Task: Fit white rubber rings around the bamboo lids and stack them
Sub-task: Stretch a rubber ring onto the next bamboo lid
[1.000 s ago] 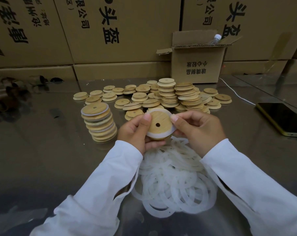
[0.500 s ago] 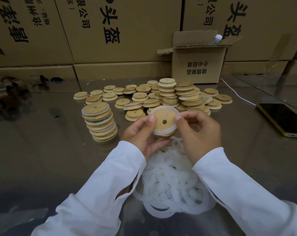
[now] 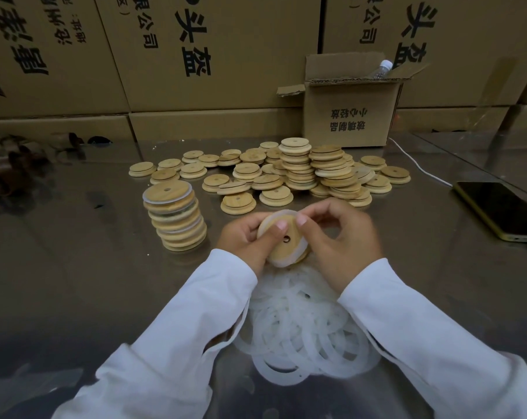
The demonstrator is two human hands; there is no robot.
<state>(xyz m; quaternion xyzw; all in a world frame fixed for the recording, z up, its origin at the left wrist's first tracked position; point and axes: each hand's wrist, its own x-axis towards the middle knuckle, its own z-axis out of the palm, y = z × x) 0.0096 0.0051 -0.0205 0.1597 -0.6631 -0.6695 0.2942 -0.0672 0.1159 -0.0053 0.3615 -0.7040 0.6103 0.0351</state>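
We hold one round bamboo lid (image 3: 291,250) between both hands, tilted up above the steel table (image 3: 74,267), with its small centre hole facing us. Our left hand (image 3: 244,240) grips its left edge, the thumb pressed flat across the smooth, pale grain. Our right hand (image 3: 343,243) pinches the upper right rim with curled fingers, on the white rubber ring (image 3: 283,215). The ring shows as a soft, milky band along the lid's top and lower edges; we cannot tell whether it sits fully in place all round.

Just below the hands lies a loose tangle of flat, translucent rings (image 3: 301,328), overlapping on the reflective tabletop. To the left stands a leaning stack of ringed lids (image 3: 176,219), with white bands showing between the wooden discs. Behind the hands spreads a heap of bare lids (image 3: 301,170), some piled in columns, each a stepped disc with a hole.

Further back sits a small open carton (image 3: 349,116) of corrugated board, with a plastic bottle (image 3: 381,69) poking out of it. A dark glossy phone (image 3: 501,210) lies to the right with a thin white cable (image 3: 419,167) beside it.
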